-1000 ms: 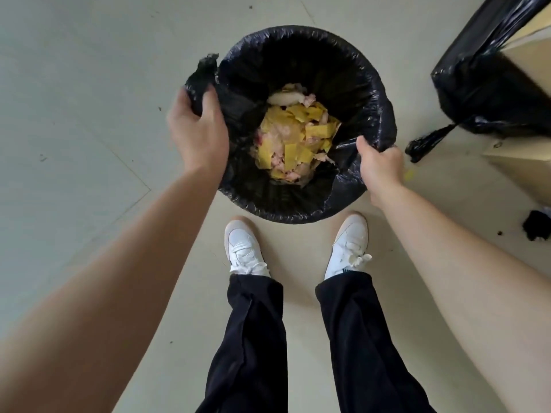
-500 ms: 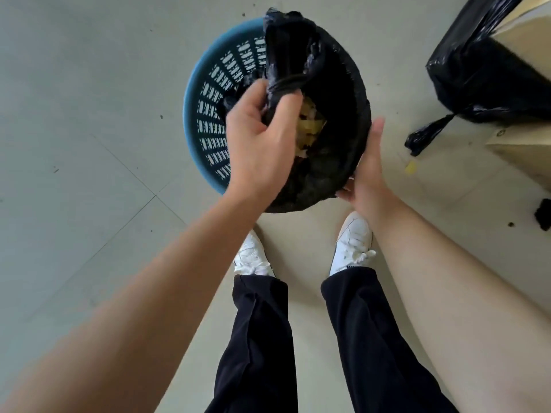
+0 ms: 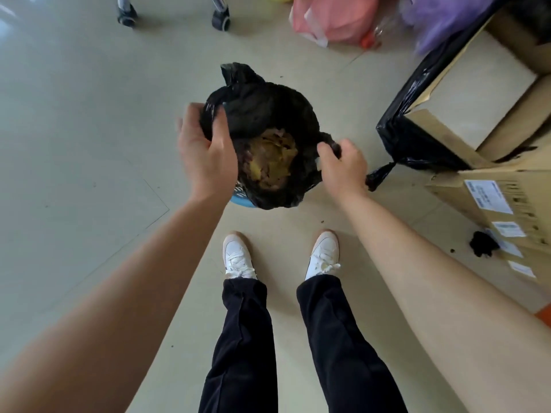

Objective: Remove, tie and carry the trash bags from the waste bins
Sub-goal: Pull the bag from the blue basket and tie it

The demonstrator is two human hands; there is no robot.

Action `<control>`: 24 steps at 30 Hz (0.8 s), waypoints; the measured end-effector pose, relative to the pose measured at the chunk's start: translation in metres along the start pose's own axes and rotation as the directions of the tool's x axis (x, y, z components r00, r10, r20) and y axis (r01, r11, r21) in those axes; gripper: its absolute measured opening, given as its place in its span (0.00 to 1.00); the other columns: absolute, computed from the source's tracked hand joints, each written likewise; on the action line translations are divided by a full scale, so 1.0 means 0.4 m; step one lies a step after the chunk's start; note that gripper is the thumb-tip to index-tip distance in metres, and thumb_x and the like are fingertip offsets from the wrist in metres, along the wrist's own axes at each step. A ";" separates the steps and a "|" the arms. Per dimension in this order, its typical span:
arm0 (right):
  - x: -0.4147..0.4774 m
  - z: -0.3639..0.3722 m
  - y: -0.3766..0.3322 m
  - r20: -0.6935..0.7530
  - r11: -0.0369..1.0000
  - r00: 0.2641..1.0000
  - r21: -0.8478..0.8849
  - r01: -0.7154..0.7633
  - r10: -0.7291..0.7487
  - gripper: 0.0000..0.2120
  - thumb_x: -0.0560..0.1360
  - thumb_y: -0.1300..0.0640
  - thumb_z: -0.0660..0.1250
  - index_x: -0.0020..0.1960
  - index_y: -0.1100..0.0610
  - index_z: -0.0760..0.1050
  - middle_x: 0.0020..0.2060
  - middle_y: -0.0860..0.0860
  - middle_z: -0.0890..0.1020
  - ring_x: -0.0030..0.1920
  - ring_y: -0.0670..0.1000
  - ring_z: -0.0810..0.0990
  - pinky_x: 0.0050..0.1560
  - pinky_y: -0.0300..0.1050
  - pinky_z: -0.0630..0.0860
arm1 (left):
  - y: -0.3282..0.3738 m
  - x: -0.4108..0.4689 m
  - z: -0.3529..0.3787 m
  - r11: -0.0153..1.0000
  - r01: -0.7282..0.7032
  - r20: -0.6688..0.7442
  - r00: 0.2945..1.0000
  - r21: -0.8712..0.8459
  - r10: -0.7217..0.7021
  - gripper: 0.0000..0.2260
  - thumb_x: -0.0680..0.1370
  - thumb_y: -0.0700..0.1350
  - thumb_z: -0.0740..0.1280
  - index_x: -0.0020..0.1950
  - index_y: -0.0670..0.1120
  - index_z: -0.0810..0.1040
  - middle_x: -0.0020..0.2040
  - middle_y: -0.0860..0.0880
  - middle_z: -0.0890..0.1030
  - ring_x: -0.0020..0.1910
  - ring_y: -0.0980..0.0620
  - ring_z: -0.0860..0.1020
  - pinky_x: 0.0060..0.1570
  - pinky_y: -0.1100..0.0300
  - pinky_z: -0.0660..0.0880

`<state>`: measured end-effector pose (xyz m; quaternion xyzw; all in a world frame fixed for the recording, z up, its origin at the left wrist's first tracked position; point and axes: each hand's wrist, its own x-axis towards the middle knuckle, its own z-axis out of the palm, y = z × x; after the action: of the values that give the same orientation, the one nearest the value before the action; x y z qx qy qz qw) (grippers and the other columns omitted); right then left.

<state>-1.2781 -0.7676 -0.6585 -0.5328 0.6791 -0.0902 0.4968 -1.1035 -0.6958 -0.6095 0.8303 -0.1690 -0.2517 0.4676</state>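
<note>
Caught midway through emptying 1 bin. Gripping a bunched fold of the black trash bag (image 3: 268,126) at its 9 o'clock edge with the left hand (image 3: 205,153), fingers and thumb curled round the plastic. Pinching a twisted tail of the same bag at its 3 o'clock edge with the right hand (image 3: 343,165), fingers closed tight on it. Holding the mouth open between the 2 grips, with yellow scraps (image 3: 271,156) showing inside. Judged already pulled off the rim and partly raised out of the blue bin (image 3: 240,198), glimpsed only as a sliver at the bag's 7 o'clock, just beside the left wrist; cannot tell whether lifted fully clear. Not yet tied: no knot, and the 2 gathered ends well apart. Left to do, by this reading: drawing both ends together, knotting them, then carrying the load off. Flanked at 3 o'clock by a 2nd black bag (image 3: 417,132) draped over a cardboard box (image 3: 477,93), its tail trailing on the floor near the right hand, apparently neither tied nor removed. Backed at 1 o'clock by a pink bag (image 3: 334,16) and a purple bag (image 3: 441,19), both blurred, contents unclear. Framed at 12 o'clock by 2 chair wheels (image 3: 220,20), at 6 o'clock by 2 white shoes (image 3: 238,260) on pale floor tiles (image 3: 74,144), and at 4 o'clock by a flattened carton (image 3: 512,180) bearing labels, with a small black scrap (image 3: 483,247) just beside it.
</note>
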 end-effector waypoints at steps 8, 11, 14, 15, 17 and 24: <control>-0.121 -0.194 -0.280 0.184 0.994 0.980 0.058 -0.090 0.079 0.09 0.71 0.58 0.71 0.49 0.56 0.75 0.41 0.51 0.79 0.42 0.51 0.78 0.35 0.40 0.71 | 0.258 -0.060 -0.170 0.972 0.224 -0.101 0.971 0.064 -0.217 0.08 0.79 0.47 0.63 0.42 0.47 0.72 0.42 0.52 0.73 0.38 0.53 0.71 0.43 0.60 0.68; -0.223 -0.279 -0.416 0.184 0.999 0.982 0.015 0.031 -0.033 0.12 0.70 0.59 0.69 0.53 0.52 0.75 0.47 0.50 0.81 0.47 0.54 0.81 0.46 0.44 0.76 | 0.392 -0.116 -0.269 0.914 0.402 0.063 0.915 -0.058 -0.398 0.12 0.73 0.49 0.69 0.51 0.43 0.75 0.43 0.47 0.78 0.41 0.49 0.77 0.44 0.54 0.75; -0.332 -0.352 -0.526 0.187 0.987 0.971 -0.030 0.158 -0.150 0.15 0.70 0.58 0.67 0.56 0.48 0.74 0.50 0.50 0.81 0.51 0.56 0.81 0.54 0.49 0.77 | 0.504 -0.177 -0.369 0.934 0.355 0.053 0.933 0.041 -0.357 0.17 0.67 0.48 0.73 0.52 0.42 0.79 0.46 0.44 0.83 0.44 0.45 0.83 0.45 0.53 0.82; -0.371 -0.374 -0.559 0.186 0.975 0.962 -0.064 0.213 -0.198 0.16 0.71 0.59 0.66 0.57 0.48 0.74 0.49 0.48 0.80 0.51 0.54 0.80 0.53 0.45 0.75 | 0.541 -0.195 -0.400 0.948 0.298 0.005 0.954 0.111 -0.300 0.11 0.69 0.46 0.72 0.48 0.43 0.79 0.42 0.44 0.82 0.42 0.44 0.82 0.42 0.55 0.81; -0.444 -0.409 -0.615 0.198 0.943 0.940 -0.128 0.306 -0.278 0.20 0.72 0.62 0.66 0.63 0.51 0.75 0.49 0.46 0.77 0.51 0.50 0.76 0.51 0.39 0.69 | 0.615 -0.230 -0.460 0.940 0.215 -0.083 0.976 0.267 -0.200 0.07 0.75 0.47 0.67 0.41 0.44 0.78 0.32 0.48 0.75 0.35 0.45 0.75 0.34 0.59 0.72; -0.683 -0.425 -0.746 0.265 0.733 0.859 -0.448 0.512 -0.438 0.28 0.73 0.62 0.65 0.73 0.59 0.68 0.65 0.59 0.77 0.65 0.61 0.74 0.61 0.48 0.71 | 0.728 -0.279 -0.681 0.978 0.129 -0.207 0.974 0.164 -0.093 0.12 0.82 0.48 0.54 0.46 0.44 0.73 0.42 0.47 0.77 0.45 0.43 0.74 0.46 0.52 0.70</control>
<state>-1.2368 -0.7386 -0.2226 -0.8043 0.4821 0.0038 0.3473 -1.0507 -0.5971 -0.2110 0.8974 -0.0963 -0.1777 0.3921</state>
